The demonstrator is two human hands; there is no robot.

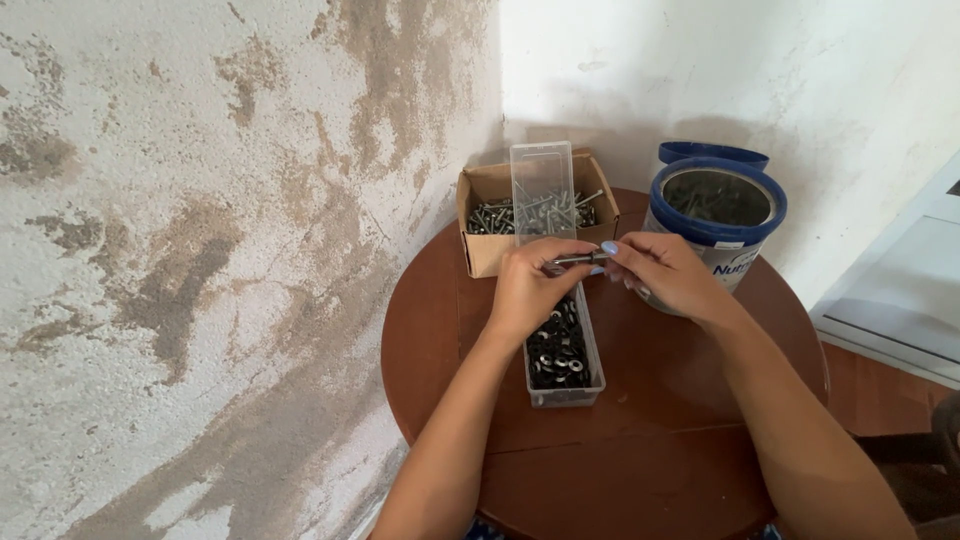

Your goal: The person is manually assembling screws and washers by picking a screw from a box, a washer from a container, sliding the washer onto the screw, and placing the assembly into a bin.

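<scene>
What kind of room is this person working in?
Probably a corner of a worn home, used as a makeshift work spot: a stained, peeling wall, a small round wooden table, and a cardboard box of screws.

Both forearms stretched forward, left hand [527, 290] curled with fingers pinched at the tips, right hand [665, 272] brought in opposite, fingertips met in the middle, wrists raised.

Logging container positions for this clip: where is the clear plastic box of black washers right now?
In the head view, the clear plastic box lies at the centre of the round table, under the left hand, with its open lid leaning on the cardboard box of screws.
</scene>
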